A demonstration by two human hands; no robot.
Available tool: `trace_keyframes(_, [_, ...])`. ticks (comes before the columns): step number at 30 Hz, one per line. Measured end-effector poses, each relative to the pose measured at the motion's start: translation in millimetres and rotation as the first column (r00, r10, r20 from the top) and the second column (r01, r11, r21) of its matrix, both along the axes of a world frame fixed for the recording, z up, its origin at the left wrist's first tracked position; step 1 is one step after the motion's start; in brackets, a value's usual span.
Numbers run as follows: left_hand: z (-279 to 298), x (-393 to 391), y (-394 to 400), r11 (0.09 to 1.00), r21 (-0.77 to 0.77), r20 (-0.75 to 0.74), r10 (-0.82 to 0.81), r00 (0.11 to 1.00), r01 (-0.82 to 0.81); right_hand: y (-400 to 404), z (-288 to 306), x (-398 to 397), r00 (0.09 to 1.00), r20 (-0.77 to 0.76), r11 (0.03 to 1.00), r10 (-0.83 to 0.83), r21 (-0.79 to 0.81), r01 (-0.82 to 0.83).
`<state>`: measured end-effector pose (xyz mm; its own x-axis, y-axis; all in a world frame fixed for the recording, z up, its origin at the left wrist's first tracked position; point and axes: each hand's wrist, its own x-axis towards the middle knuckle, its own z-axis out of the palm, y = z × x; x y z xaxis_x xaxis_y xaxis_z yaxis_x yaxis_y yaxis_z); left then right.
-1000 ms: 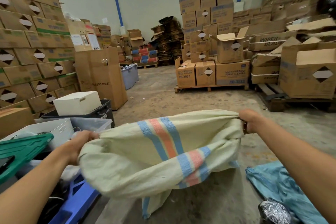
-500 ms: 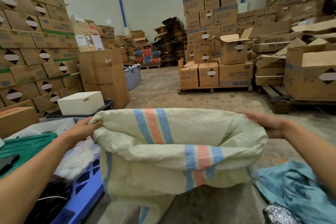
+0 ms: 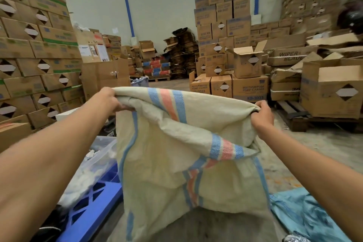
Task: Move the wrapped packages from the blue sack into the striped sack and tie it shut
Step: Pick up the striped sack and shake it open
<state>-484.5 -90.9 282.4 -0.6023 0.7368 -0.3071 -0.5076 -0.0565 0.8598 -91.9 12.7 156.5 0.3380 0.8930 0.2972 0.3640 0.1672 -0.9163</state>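
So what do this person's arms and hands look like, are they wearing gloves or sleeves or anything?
Nothing is worn that shows. The left hand and the right hand are bare, with no gloves, and no rings or watch can be made out. Both forearms are uncovered right to the picture's edge, so any sleeves end out of view. The fingers are mostly tucked into cloth, so little of them shows.

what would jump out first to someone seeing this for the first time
The cream striped sack fills the centre, held up by its rim between the left hand and right hand. The blue sack lies crumpled on the floor at lower right. Stacked cardboard boxes wall in the background.
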Motion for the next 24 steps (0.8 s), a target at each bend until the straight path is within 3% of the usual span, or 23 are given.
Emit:
trace_keyframes(2, [25.6, 20.7, 8.5, 0.988, 0.149, -0.010, 0.039, 0.999, -0.037, 2.8, 19.4, -7.3, 0.969, -0.247, 1.000, -0.004, -0.008, 0.002])
trace_keyframes(5, [53.9, 20.6, 25.4, 0.938, 0.348, -0.093, 0.045, 0.995, -0.010, 4.7, 46.1, -14.9, 0.890, -0.455, 0.997, 0.039, 0.080, -0.003])
trace_keyframes(7, [64.4, 7.2, 45.6, 0.903, 0.429, -0.079, 0.065, 0.995, -0.025, 5.4, 54.9, -14.8, 0.854, -0.512, 0.982, 0.090, 0.188, 0.009])
trace_keyframes(11, [61.9, 22.3, 26.9, 0.896, 0.433, -0.068, 0.141, 0.988, -0.098, 11.5, 45.5, -1.4, 0.857, -0.483, 0.945, 0.179, 0.327, -0.013])
trace_keyframes(14, [27.5, 6.6, 11.8, 0.934, 0.328, 0.004, 0.150, 0.989, -0.143, 21.3, 22.9, 13.1, 0.912, -0.365, 0.973, 0.184, 0.201, -0.116])
trace_keyframes(16, [-7.5, -4.8, 3.1, 0.954, 0.262, -0.033, 0.162, 0.986, -0.148, 25.0, -3.4, 21.8, 0.929, -0.302, 0.973, 0.214, -0.020, -0.231])
trace_keyframes(18, [-46.7, -10.6, -17.0, 0.977, 0.139, -0.197, 0.190, 0.962, -0.164, 27.5, -33.3, 32.7, 0.921, -0.327, 0.930, 0.210, -0.224, -0.292])
trace_keyframes(21, [-103.5, -24.3, -56.7, 0.978, -0.196, -0.408, -0.143, 0.902, 0.066, 16.6, -59.6, 52.1, 0.916, -0.383, 0.859, 0.116, -0.424, -0.286])
trace_keyframes(24, [-141.7, -50.9, -89.9, 0.858, -0.455, -0.396, -0.433, 0.810, 0.237, 0.4, -66.5, 54.0, 0.937, -0.345, 0.813, 0.053, -0.530, -0.241])
